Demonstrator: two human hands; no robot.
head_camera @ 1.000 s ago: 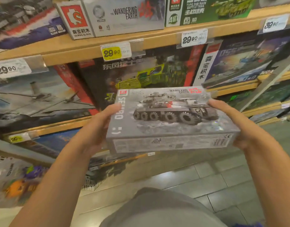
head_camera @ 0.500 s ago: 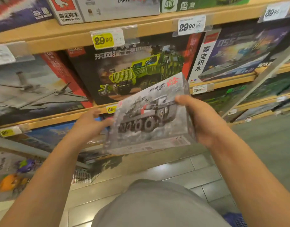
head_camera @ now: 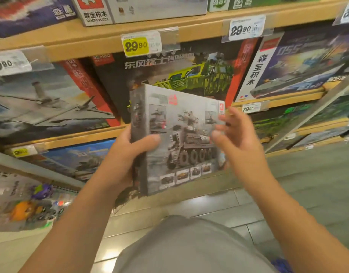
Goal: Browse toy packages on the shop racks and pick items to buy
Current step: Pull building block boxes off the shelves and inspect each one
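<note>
Illumination is warm, even and moderately bright, with soft glare patches on the floor tiles (head_camera: 207, 203). Motion blur smears the right hand (head_camera: 235, 140) and softens shelf print. Wide-angle distortion bows the shelf edge (head_camera: 199, 32) toward the frame borders.

box (head_camera: 179, 138): was lying flat w/ front art up, then tilted; now flipped upright, back panel w/ small thumbnail pics facing cam
left hand (head_camera: 128, 152): moved from box's left end to its left spine, thumb now across the panel
right hand (head_camera: 234, 138): was gripping right end; now fingers spread + blurred at right edge, contact unclear
view: shifted down, top shelf boxes mostly cropped
</note>
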